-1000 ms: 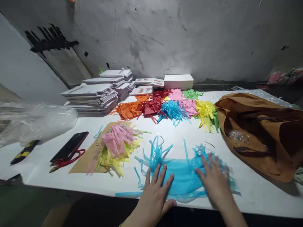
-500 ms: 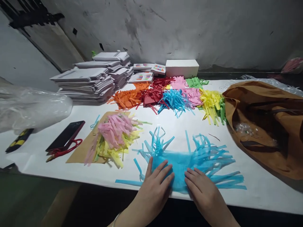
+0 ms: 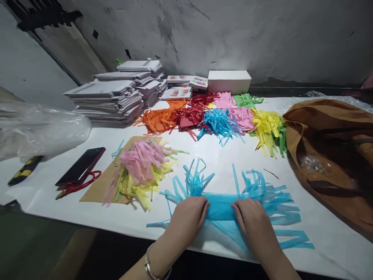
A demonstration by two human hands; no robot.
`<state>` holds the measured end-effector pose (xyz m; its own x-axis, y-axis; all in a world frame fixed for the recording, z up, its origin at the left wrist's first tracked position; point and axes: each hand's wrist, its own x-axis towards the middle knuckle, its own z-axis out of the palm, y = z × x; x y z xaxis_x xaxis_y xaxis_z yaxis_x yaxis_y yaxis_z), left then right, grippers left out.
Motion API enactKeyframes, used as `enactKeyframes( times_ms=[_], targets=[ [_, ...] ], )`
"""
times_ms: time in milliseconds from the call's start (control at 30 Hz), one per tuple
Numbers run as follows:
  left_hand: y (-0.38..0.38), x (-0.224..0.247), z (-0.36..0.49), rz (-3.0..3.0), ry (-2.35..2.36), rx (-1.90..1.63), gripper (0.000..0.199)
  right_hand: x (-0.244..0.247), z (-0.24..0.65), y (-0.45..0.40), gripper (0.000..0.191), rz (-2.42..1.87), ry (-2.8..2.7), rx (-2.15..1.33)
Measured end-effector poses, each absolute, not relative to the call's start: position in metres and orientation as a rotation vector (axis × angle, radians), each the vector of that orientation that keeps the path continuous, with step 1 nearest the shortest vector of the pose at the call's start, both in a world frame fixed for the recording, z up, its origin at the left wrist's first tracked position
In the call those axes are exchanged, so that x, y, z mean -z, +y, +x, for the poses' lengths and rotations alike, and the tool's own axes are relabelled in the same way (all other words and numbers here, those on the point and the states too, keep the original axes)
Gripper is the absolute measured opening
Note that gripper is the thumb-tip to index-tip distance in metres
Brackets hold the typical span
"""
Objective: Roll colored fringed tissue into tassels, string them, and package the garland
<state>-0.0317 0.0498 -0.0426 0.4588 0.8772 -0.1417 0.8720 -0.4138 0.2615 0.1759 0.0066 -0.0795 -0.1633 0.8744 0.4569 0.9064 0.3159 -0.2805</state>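
Note:
A sheet of blue tissue paper (image 3: 220,207) with fringed ends lies near the table's front edge, a folded band across its middle. My left hand (image 3: 190,213) grips the left part of that band, fingers curled over it and thumb alongside. On the right part, my right hand (image 3: 253,218) holds the band in the same way. The lower layer of the sheet hangs loose below and between my hands. Cut strips fan out past both hands, some curling upward. My fingertips are partly hidden behind the knuckles.
Left of the blue paper, pink and yellow fringed tissue (image 3: 145,159) rests on brown card (image 3: 96,190). Behind lie several coloured bundles (image 3: 218,122), stacked white cartons (image 3: 101,97) and a white box (image 3: 229,81). A phone (image 3: 81,165) lies left, a brown bag (image 3: 305,171) right.
Both hands have gone from lying flat on the blue paper to gripping it. The near part of the sheet is now lifted and folded into a band. The view has shifted slightly.

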Motion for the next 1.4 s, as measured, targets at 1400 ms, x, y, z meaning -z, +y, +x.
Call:
enactKeyframes(
  times_ms=[1400],
  targets=[
    [0.032, 0.059, -0.020, 2.783, 1.214, -0.537, 0.018, 0.078, 0.176, -0.013, 0.038, -1.218, -2.114, 0.242]
  ],
)
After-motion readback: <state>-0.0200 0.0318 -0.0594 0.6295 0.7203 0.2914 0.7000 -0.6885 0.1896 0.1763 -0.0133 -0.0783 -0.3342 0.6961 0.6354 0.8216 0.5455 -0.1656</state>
